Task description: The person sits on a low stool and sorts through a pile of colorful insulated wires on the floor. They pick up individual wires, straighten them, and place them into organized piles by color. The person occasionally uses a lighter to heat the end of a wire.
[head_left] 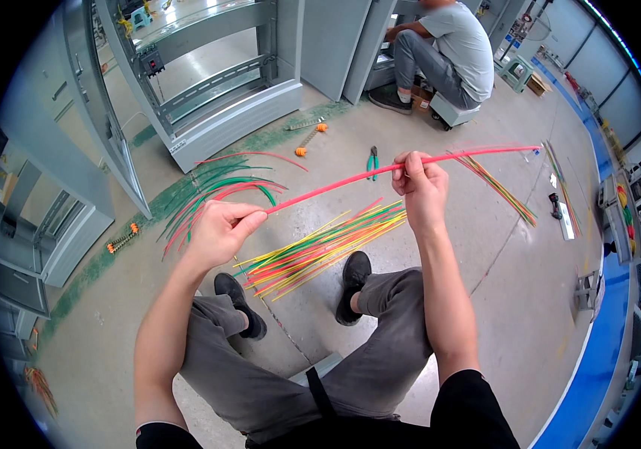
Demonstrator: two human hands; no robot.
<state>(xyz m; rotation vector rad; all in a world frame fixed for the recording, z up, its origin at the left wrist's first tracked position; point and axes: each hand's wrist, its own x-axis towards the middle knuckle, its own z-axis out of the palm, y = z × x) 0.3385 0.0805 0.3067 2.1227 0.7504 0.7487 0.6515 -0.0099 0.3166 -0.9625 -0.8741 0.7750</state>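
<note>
A long red wire (335,182) stretches between my two hands, above the floor. My left hand (222,230) pinches its left end between thumb and fingers. Farther along, my right hand (419,187) is closed on the same wire, and a free length runs on to the right past it. Below the wire, a pile of straight red, green and yellow wires (313,251) lies on the floor between my feet. To the left of it spreads a bunch of curved green and red wires (216,196), partly hidden behind my left hand.
Green-handled pliers (373,163) lie beyond the wire. Orange-ended spring-like pieces (311,141) sit near an open grey cabinet frame (238,112). More coloured wires (496,188) lie to the right. A co-worker (451,56) sits low at another cabinet, far side.
</note>
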